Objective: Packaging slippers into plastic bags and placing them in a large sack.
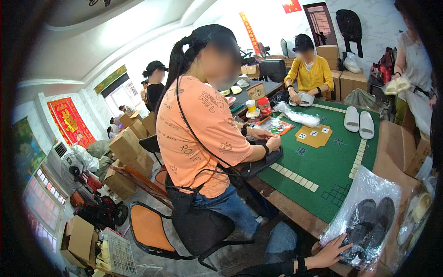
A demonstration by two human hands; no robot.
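Observation:
My left hand (326,254) reaches in from the lower edge, a dark band round its wrist. Its fingers are spread and rest on the near corner of a clear plastic bag (371,184). Inside or under that film lies a pair of dark grey slippers (364,217), side by side at the table's near right; which it is I cannot tell. Nothing is gripped in the hand. My right hand does not show. Further right, partly cut by the picture's dark rim, are pale yellow slippers (420,207) in clear wrapping.
The green tabletop (309,157) carries white slippers (360,122), crumpled plastic film (297,114) and a red-lidded jar (264,106). A person in an orange shirt (203,134) works at my left, another in yellow (314,74) opposite. An orange-backed chair (147,228) and cardboard boxes (131,150) stand left.

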